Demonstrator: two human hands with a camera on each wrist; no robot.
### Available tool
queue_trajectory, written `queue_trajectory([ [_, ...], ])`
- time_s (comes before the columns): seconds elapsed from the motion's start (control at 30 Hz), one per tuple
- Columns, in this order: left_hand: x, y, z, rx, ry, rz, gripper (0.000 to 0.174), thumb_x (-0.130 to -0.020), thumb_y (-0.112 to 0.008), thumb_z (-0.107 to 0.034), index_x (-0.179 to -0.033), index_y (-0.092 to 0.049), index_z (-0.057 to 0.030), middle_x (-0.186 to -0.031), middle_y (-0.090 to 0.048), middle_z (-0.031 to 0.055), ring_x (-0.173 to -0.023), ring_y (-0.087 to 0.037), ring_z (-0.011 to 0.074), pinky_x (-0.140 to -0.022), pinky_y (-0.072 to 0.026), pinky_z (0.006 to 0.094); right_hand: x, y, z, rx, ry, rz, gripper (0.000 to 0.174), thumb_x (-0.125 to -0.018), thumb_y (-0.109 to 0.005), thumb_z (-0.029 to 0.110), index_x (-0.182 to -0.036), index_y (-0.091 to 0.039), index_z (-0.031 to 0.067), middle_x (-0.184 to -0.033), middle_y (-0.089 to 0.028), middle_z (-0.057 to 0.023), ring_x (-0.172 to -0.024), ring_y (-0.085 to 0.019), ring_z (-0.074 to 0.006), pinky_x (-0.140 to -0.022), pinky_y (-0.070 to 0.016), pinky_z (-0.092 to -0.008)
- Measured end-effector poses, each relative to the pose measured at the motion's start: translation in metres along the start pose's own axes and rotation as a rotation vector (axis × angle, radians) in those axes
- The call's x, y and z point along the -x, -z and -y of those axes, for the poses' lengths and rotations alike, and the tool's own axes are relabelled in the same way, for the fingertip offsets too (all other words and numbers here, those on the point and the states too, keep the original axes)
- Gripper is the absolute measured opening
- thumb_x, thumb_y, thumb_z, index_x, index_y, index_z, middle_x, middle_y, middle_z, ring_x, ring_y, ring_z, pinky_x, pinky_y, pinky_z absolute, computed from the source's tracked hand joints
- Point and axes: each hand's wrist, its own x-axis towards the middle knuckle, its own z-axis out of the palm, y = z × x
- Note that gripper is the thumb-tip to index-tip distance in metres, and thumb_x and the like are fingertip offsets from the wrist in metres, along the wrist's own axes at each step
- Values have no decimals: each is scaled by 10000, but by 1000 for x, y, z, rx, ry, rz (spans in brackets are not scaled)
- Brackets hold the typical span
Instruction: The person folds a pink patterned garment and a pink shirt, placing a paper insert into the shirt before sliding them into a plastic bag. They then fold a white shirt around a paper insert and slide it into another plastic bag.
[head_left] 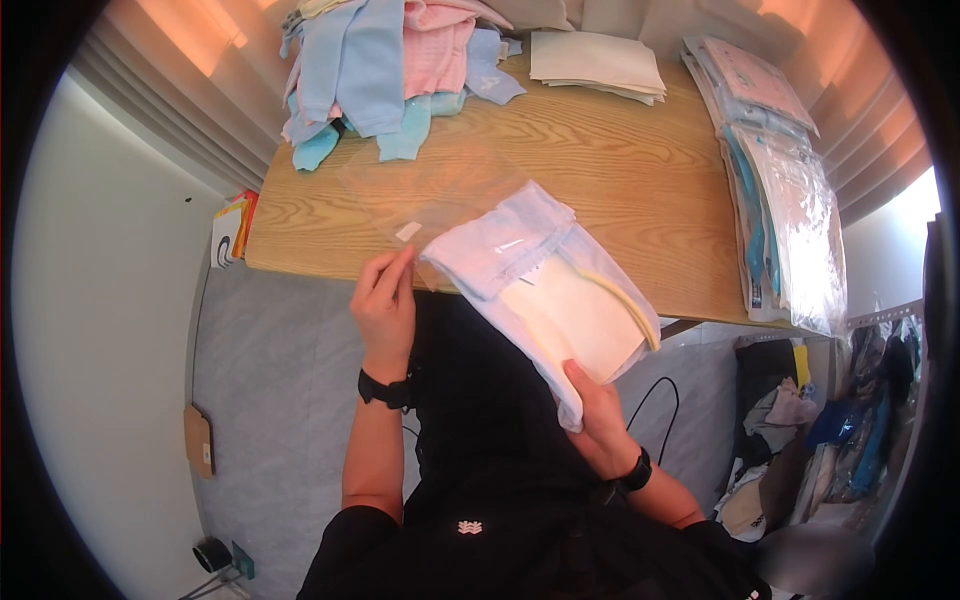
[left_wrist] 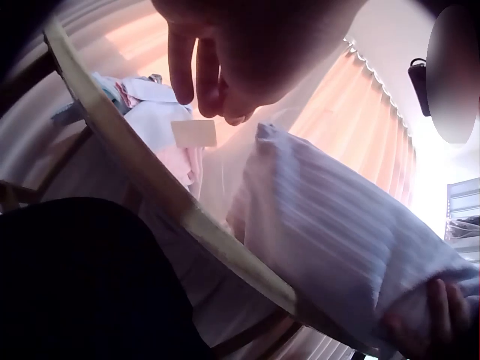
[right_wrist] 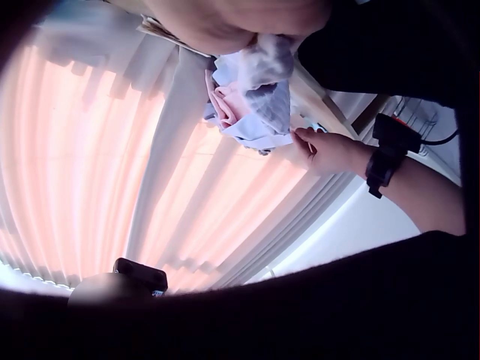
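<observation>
A folded pale lavender garment (head_left: 510, 235) with yellow edging lies around a cream card (head_left: 580, 310), tilted over the table's front edge. My right hand (head_left: 600, 415) grips its lower end, thumb on the card side and fingers beneath. A clear plastic bag (head_left: 440, 175) with a small white label (head_left: 408, 231) spreads at the garment's upper left. My left hand (head_left: 385, 305) pinches the bag's edge beside that label. In the left wrist view the label (left_wrist: 193, 133) hangs just below the left fingers, and the garment (left_wrist: 337, 225) slopes down to the right hand (left_wrist: 435, 322).
Blue, pink and teal clothes (head_left: 365, 70) are heaped at the table's back left. A stack of cream cards (head_left: 597, 65) lies at the back, and bagged garments (head_left: 790, 220) are piled along the right edge. Below right stands a rack of clothes (head_left: 850, 430).
</observation>
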Motion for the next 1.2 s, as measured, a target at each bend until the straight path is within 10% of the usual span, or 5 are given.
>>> queue_trajectory([
  [1.2,0,17,-44,-45,-230,231,194,-776,-738,-3,-958,-730,-72,-880,-611,47,-821,-561,248,-738,-436,354,4,-20,6,167,120,53,391,-989,-613,133,-1332,-507,-24,-1282,-592,-99,-1137,-587,-167,-969,-489,-313],
])
